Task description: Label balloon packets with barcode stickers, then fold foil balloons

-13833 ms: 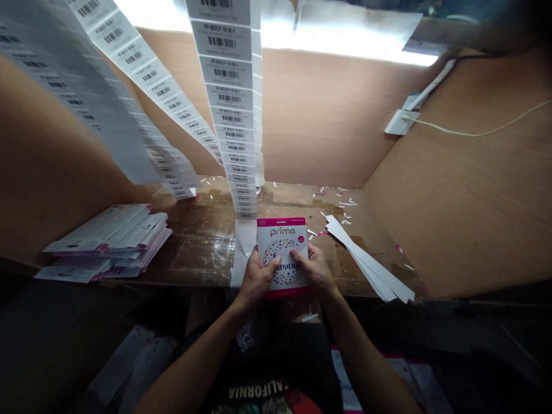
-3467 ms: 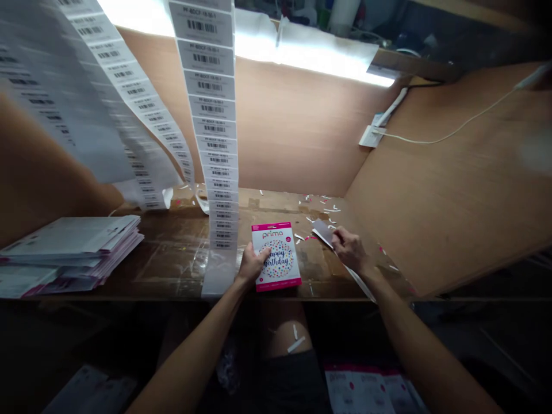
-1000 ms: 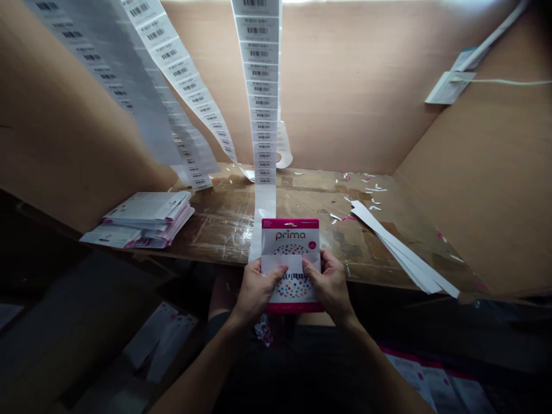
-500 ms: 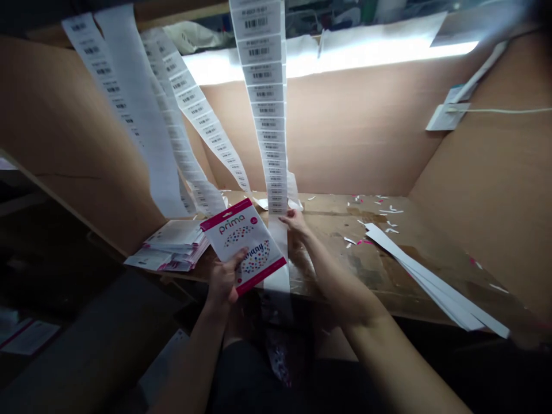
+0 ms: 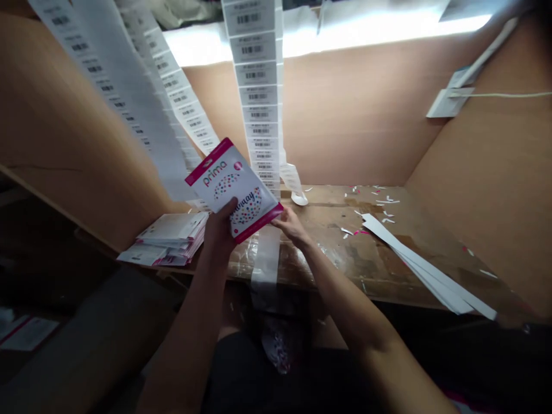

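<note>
Raised higher, tilted: pink-edged dotted Prima card [image 5: 230, 192], left hand [image 5: 219, 225] gripping edge, right hand [image 5: 292, 226] open, touching corner.

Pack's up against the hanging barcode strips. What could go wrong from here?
The Prima card pack, gripped in the left hand, sits right against the hanging barcode label strip, so it might snag or tear the strip. The right hand has its fingers only at the pack's lower corner, so the tilted pack could slip and land on the stacked packs, possibly scattering them.
</note>
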`<state>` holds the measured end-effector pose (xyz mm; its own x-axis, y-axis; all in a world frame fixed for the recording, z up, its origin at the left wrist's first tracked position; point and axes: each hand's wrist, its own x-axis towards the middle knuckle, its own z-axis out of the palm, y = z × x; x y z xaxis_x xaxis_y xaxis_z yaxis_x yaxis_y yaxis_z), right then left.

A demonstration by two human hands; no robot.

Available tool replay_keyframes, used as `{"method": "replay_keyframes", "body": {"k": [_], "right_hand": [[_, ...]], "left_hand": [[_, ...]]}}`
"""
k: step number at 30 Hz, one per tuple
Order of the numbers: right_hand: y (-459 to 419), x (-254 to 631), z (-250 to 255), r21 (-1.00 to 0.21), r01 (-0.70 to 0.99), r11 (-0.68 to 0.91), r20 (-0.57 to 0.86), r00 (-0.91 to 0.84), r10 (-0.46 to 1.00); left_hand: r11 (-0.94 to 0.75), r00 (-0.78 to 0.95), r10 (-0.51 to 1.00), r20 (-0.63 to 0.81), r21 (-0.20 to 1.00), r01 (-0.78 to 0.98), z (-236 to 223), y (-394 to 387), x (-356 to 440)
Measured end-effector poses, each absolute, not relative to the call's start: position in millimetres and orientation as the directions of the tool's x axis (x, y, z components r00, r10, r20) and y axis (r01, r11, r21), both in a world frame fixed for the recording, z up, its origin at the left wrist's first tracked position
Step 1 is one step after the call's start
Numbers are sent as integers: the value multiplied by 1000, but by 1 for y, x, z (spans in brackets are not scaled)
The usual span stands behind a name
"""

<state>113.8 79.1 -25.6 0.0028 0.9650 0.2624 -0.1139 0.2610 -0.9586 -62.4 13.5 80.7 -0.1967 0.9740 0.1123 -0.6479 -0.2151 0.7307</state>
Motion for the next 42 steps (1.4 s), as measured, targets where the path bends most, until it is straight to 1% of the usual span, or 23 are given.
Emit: {"method": "replay_keyframes", "body": {"k": [2,4,7,9,11,13,15,20,25,27,30,34,37,40,42], "right_hand": [[81,101,-18,-952,-174,251,271,-108,956],[60,91,-20,-940,-208,269,303,-156,940],[4,91,-33,-934,-275,227,296,-243,924],[-33,99,-39,-934,-322,156,235,-223,946],[-62,108,-43,-923,-369,107,167,-133,977],[-80,116,-45,-917,-387,97,122,-40,992],[-91,124,-49,-932,-348,96,108,-17,994],[-106,146,-70,-975,-186,121,136,-71,988],[-118,159,-76,-980,-32,194,195,-42,980],[-125,163,-73,-968,43,247,245,-46,968],[-135,166,-68,-946,120,300,299,-32,954],[-139,168,-70,-960,57,275,276,-1,961],[-136,170,-75,-947,34,321,320,-35,947],[-137,175,-75,-923,69,378,376,-45,926],[-140,177,-73,-899,146,414,413,-41,910]], "left_hand": [[-226,-195,972,133,756,-614,85,15,-63],[-219,-165,974,152,805,-551,82,14,-65],[-132,-28,991,134,884,-448,69,10,-62],[-82,38,993,108,901,-427,60,7,-56],[-64,25,996,84,889,-454,50,2,-46],[-37,-15,999,34,874,-485,39,-4,-35],[20,-38,998,-46,863,-505,26,-11,-24],[150,-32,978,-206,802,-578,-1,-33,-12],[279,61,948,-312,722,-633,4,-47,-13],[296,78,943,-322,712,-636,10,-50,-12],[262,54,952,-300,718,-645,16,-53,-9],[226,33,963,-267,734,-641,18,-57,-6],[232,47,964,-263,737,-635,16,-59,-4],[254,76,960,-268,729,-635,12,-60,-3],[265,92,958,-270,723,-638,10,-61,-1]]}}
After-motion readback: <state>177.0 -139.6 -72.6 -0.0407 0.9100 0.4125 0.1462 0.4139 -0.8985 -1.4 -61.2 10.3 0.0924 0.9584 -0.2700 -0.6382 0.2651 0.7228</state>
